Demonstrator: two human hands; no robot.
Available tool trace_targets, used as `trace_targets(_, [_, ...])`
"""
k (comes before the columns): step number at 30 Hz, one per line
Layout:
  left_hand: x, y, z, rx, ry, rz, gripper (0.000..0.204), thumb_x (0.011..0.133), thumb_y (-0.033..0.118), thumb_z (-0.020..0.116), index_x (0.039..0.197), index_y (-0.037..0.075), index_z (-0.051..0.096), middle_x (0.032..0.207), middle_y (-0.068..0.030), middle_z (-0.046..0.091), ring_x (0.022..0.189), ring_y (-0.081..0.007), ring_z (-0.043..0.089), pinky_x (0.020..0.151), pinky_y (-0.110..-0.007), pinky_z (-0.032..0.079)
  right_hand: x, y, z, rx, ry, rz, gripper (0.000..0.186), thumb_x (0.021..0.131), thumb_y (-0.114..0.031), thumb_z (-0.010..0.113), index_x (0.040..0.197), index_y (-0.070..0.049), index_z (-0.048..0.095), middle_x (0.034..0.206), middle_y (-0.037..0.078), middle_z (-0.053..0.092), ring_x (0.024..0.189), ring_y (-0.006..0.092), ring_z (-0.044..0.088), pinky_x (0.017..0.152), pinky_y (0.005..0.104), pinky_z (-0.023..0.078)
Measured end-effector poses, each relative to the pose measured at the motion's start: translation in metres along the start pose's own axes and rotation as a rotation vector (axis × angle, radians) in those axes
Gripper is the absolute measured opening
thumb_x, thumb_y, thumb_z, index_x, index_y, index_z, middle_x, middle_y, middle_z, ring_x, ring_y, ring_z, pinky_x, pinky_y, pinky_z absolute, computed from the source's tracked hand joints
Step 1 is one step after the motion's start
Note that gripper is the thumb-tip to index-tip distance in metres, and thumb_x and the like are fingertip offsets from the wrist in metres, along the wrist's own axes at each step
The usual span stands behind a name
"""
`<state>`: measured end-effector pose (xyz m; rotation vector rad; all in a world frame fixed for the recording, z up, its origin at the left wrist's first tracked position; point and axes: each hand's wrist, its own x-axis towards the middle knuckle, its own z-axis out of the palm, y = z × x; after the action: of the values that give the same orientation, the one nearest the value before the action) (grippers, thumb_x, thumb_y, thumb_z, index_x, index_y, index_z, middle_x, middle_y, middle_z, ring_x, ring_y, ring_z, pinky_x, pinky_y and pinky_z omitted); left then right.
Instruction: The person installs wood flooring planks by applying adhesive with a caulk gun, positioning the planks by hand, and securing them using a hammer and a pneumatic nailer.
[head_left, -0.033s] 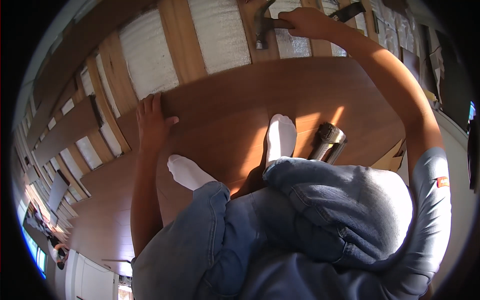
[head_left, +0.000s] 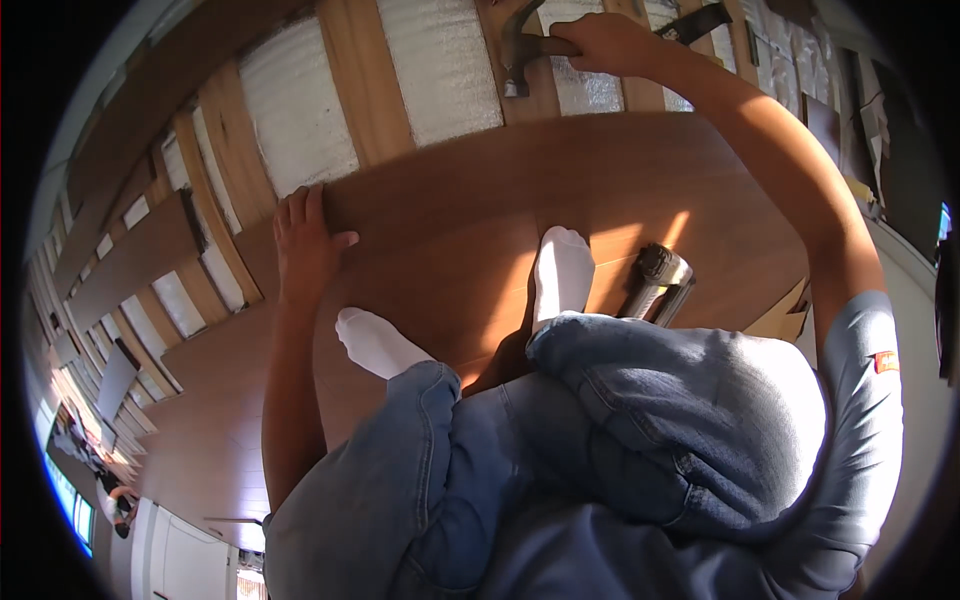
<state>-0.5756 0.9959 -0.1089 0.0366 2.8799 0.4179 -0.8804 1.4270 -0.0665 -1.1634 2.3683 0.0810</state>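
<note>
A claw hammer (head_left: 516, 52) is in my right hand (head_left: 608, 45), whose fingers are wrapped round its handle. The hammer's head hangs over a wooden batten just beyond the far edge of the brown floorboards (head_left: 440, 205). I cannot tell whether it touches anything. My left hand (head_left: 308, 240) lies on the boards with its fingers stretched to that far edge and the thumb out to the side. Between my white-socked feet (head_left: 565, 270) and my right knee rests a black and silver tool (head_left: 660, 285) with a cylindrical body, partly hidden by the knee.
Wooden battens (head_left: 365, 85) with silvery sheet insulation (head_left: 300, 115) between them stretch beyond the boards. Loose brown planks (head_left: 135, 255) lie across battens at the left. Another person (head_left: 120, 505) is far off at the lower left, near a white door (head_left: 190, 560).
The hammer and my right hand have shifted very slightly to the left. My left hand stays where it was.
</note>
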Motion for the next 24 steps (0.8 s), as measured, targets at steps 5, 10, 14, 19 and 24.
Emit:
trace_targets(5, [-0.010,-0.009,0.003,0.010,0.007,-0.008,0.093,0.074,0.035,0.090,0.150,0.003,0.048,0.147,-0.0166,0.052,0.139,-0.0422,0.044,0.118,-0.055,0.038,0.016,-0.048,0.000,0.039,-0.065,-0.074,0.045,0.089,-0.016,0.078,0.129,-0.008,0.059,0.098,0.016,0.074,0.095,0.0379,0.072,0.083,0.0501,0.057])
trace_targets(10, [-0.013,0.002,0.016,-0.020,0.043,0.033,0.094,0.081,0.040,0.085,0.156,0.003,0.042,0.159,-0.0192,0.042,0.149,-0.0430,0.036,0.126,-0.056,0.030,0.007,-0.048,-0.004,0.067,-0.079,-0.024,0.042,0.090,-0.022,0.077,0.125,-0.007,0.059,0.099,0.019,0.074,0.095,0.0400,0.071,0.084,0.0500,0.056])
trace_targets(14, [-0.032,0.059,0.032,0.065,-0.023,0.138,0.091,0.097,0.055,0.064,0.163,0.001,0.033,0.174,-0.0236,0.018,0.162,-0.0404,0.014,0.133,-0.054,0.011,0.026,-0.052,0.001,0.159,-0.007,0.055,0.039,0.095,-0.032,0.072,0.122,-0.007,0.059,0.100,0.020,0.073,0.096,0.0409,0.070,0.083,0.0501,0.055])
trace_targets(19, [-0.037,0.102,0.040,0.009,-0.069,0.251,0.095,0.098,0.064,0.055,0.161,-0.003,0.034,0.173,-0.0227,0.022,0.163,-0.0358,0.015,0.133,-0.051,0.009,0.046,-0.069,0.019,0.115,0.152,0.084,0.040,0.099,-0.040,0.067,0.122,-0.008,0.059,0.109,0.018,0.072,0.100,0.0423,0.069,0.083,0.0500,0.055])
trace_targets(24, [-0.055,0.137,0.068,-0.201,-0.058,0.572,0.089,0.100,0.060,0.053,0.161,-0.002,0.035,0.173,-0.0187,0.025,0.163,-0.0314,0.016,0.134,-0.048,0.011,0.034,-0.082,0.035,0.020,0.350,0.091,0.035,0.101,-0.033,0.065,0.122,-0.006,0.060,0.133,0.013,0.063,0.116,0.0367,0.064,0.090,0.0467,0.056])
